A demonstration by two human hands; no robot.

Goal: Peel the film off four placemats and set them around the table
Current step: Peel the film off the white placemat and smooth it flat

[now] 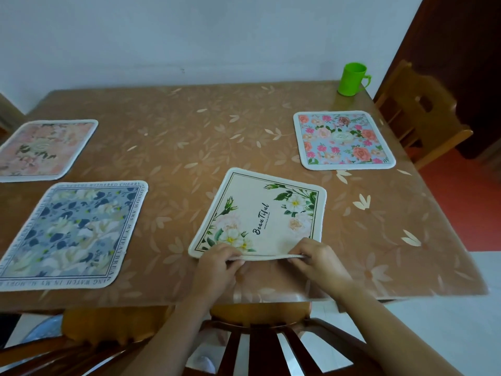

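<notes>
Four placemats lie on the worktop (244, 126), so the task looks close to its end, though whether any film remains on them cannot be told from here. The pink floral placemat (44, 149) sits at the left edge toward the far corner, the blue-grey lettered placemat (71, 233) lies at the near left, and the blue rose placemat (343, 139) rests by the right edge, near the far right corner. The cream placemat (260, 215), printed with white flowers and the word "Beautiful", lies askew at the middle of the near edge, not yet squared to it. Both hands are on its near edge: the left hand (218, 263) has its fingers pinched together on the left part of that edge, and the right hand (318, 260) clamps the right part, the edge lifted slightly off the surface between them. My judgement is that this last mat is being straightened or checked, and only its final placing is left. The worktop is covered with a glossy brown sheet patterned with pale leaves and flowers. A green cup (352, 80) stands at the far right corner. A wooden chair (423, 115) stands beyond the right edge, another dark chair back (271, 346) shows below the near edge, and a pale wall runs behind.
</notes>
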